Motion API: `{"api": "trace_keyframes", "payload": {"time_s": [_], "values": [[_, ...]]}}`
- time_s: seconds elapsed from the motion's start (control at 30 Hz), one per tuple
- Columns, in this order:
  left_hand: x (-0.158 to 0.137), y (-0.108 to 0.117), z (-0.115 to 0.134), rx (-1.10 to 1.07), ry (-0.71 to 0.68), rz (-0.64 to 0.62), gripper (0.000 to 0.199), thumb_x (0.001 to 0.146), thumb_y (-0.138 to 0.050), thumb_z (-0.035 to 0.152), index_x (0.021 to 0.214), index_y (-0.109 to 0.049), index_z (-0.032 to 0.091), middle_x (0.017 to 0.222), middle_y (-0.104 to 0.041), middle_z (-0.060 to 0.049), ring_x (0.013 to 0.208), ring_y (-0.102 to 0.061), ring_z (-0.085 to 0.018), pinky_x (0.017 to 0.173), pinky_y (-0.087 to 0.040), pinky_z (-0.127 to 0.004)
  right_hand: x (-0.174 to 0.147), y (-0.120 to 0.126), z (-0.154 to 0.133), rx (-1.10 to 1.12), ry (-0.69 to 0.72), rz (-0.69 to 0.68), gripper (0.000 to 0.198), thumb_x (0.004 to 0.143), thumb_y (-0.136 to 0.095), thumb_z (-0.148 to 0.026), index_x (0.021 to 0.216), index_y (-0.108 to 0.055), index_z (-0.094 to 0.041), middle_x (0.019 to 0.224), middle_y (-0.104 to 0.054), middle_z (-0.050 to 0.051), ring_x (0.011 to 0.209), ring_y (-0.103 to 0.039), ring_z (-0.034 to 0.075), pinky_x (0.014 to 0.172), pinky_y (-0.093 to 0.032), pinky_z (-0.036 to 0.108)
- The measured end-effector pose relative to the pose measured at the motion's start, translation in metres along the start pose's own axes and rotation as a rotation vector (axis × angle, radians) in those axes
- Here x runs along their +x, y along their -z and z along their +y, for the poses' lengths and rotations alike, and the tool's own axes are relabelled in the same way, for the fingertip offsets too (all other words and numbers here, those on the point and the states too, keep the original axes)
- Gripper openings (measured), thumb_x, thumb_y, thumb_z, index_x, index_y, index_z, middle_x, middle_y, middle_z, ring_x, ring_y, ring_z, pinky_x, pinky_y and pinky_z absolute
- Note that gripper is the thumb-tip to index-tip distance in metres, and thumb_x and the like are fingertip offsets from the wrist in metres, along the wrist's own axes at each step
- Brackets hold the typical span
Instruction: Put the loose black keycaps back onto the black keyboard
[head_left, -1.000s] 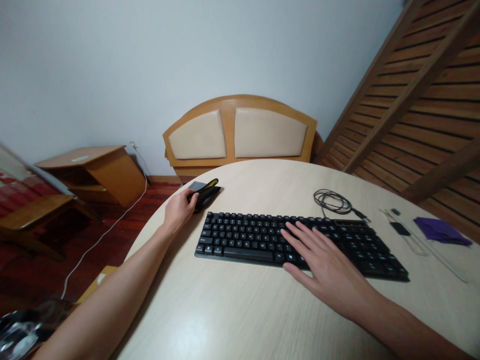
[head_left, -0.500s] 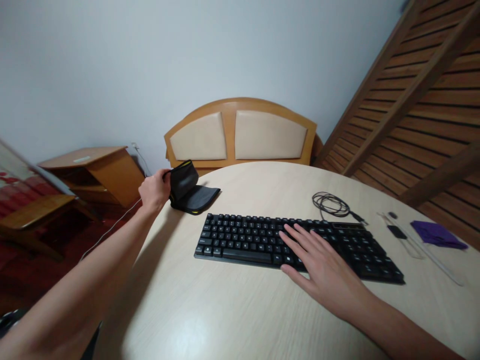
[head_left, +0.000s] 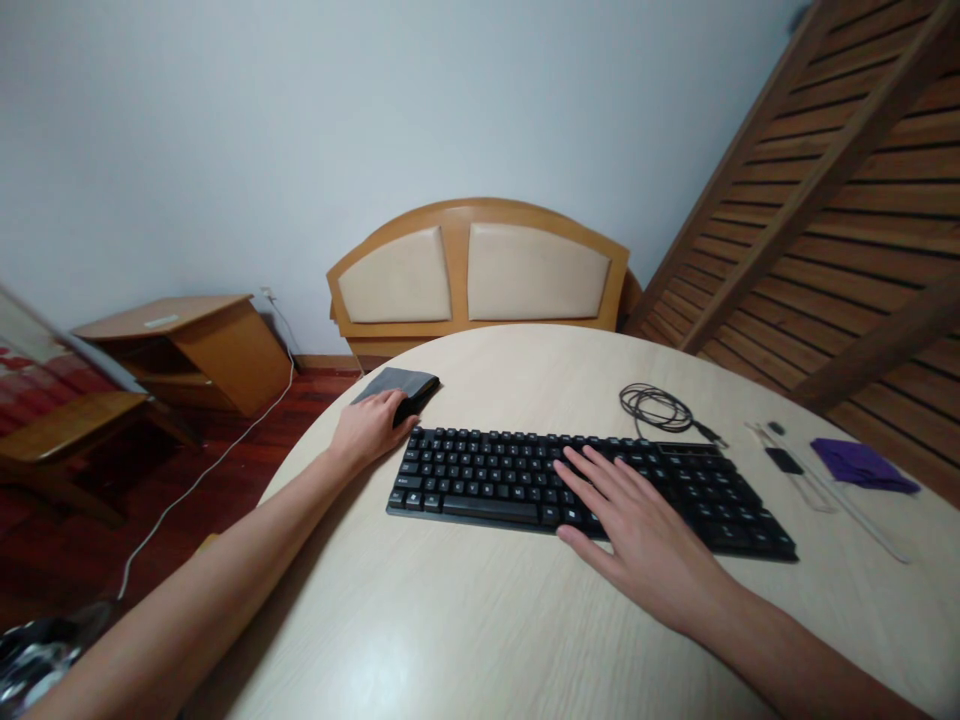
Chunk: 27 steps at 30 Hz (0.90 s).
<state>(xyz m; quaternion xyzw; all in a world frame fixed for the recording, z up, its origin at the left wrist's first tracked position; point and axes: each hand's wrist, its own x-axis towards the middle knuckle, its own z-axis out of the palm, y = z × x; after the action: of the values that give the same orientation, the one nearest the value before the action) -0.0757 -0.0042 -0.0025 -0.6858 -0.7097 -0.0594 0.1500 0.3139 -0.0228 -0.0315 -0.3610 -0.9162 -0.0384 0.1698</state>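
My left hand [head_left: 369,430] is at the near side of a folded piece of dark grey fabric with black edging [head_left: 401,381], by the table's left edge. Its fingers curl over the fabric, with the thumb close to the keyboard's upper left corner; part of the fabric is hidden under the hand. A black keyboard [head_left: 480,480] lies across the middle of the table. Over its right half rests my right hand [head_left: 637,525], palm down, fingers stretched out and slightly apart, gripping nothing. The keyboard's coiled black cable [head_left: 657,408] lies behind it, its plug pointing right.
To the right on the pale round table [head_left: 480,620] lie a purple cloth [head_left: 862,465], a small black item [head_left: 784,460] and a thin white stick [head_left: 862,520]. A wooden headboard-like panel [head_left: 459,260] stands behind. A slatted wooden screen [head_left: 840,200] leans at right; a wooden desk [head_left: 217,350] stands left.
My left hand has moved right and toward me, folding the raised fabric flap down flat. My right hand stays on the keyboard. The view has shifted slightly.
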Motion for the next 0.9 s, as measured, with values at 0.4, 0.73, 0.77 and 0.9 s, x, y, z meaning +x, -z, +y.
{"api": "trace_keyframes", "payload": {"time_s": [0.4, 0.73, 0.77, 0.9], "values": [[0.019, 0.037, 0.003, -0.196, 0.186, 0.071, 0.039, 0.087, -0.053, 0.022, 0.124, -0.063, 0.018, 0.108, -0.073, -0.013, 0.096, -0.070, -0.031, 0.083, -0.052, -0.037, 0.001, -0.002, 0.000, 0.014, -0.011, -0.010, 0.062, 0.098, -0.047, -0.054, 0.150, -0.046, -0.020, 0.157, -0.041, 0.010, 0.146, -0.035, 0.031, 0.116, -0.035, 0.057], [-0.022, 0.096, 0.104, -1.368, 0.065, -0.075, 0.035, 0.072, -0.073, 0.035, 0.100, -0.066, 0.014, 0.090, -0.068, -0.004, 0.079, -0.063, -0.019, 0.069, -0.051, -0.027, 0.005, 0.035, -0.008, 0.436, -0.198, 0.322, 0.050, 0.098, -0.053, -0.041, 0.144, -0.047, -0.023, 0.148, -0.053, 0.012, 0.137, -0.048, 0.028, 0.116, -0.038, 0.051], [-0.028, 0.097, 0.113, -1.424, 0.047, -0.161, 0.036, 0.072, -0.074, 0.035, 0.100, -0.066, 0.015, 0.088, -0.067, -0.004, 0.077, -0.062, -0.018, 0.067, -0.050, -0.027, 0.004, 0.040, -0.008, 0.525, -0.234, 0.372, 0.049, 0.097, -0.055, -0.041, 0.143, -0.047, -0.024, 0.147, -0.053, 0.012, 0.136, -0.050, 0.028, 0.115, -0.039, 0.051], [-0.050, 0.088, 0.133, -1.492, -0.033, -0.297, 0.043, 0.078, -0.073, 0.032, 0.117, -0.062, 0.017, 0.097, -0.068, -0.005, 0.083, -0.063, -0.018, 0.069, -0.050, -0.026, 0.004, 0.049, -0.008, 0.934, -0.305, 0.351, 0.036, 0.093, -0.061, -0.046, 0.120, -0.057, -0.023, 0.131, -0.064, 0.013, 0.113, -0.066, 0.027, 0.099, -0.054, 0.043]]}}
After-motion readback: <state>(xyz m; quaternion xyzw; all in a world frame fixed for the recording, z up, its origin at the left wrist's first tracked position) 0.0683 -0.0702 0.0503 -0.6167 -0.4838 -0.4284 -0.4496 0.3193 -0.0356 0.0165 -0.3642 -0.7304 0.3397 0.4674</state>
